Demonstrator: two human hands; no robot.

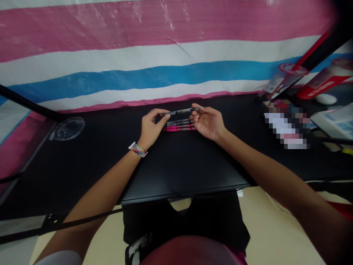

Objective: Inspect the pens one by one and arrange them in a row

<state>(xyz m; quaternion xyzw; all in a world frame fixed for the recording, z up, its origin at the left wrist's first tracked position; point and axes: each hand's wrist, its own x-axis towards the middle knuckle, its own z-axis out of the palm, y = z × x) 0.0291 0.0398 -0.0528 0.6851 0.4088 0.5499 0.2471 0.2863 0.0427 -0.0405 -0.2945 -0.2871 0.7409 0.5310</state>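
A dark pen with a clear barrel lies level between my two hands, just above the table. My left hand pinches its left end between thumb and fingers. At the other end, my right hand grips the tip between thumb and forefinger, the remaining fingers loosely curled. Directly below, several pens lie side by side on the black table, some grey and black, the nearest one pink. Their right ends are partly hidden by my right fingers.
A clear round plastic lid or dish sits at the left. Toward the right stand a clear cup with a red rim and a red and white canister. A blurred-out packet lies before them. A striped sheet hangs behind the table.
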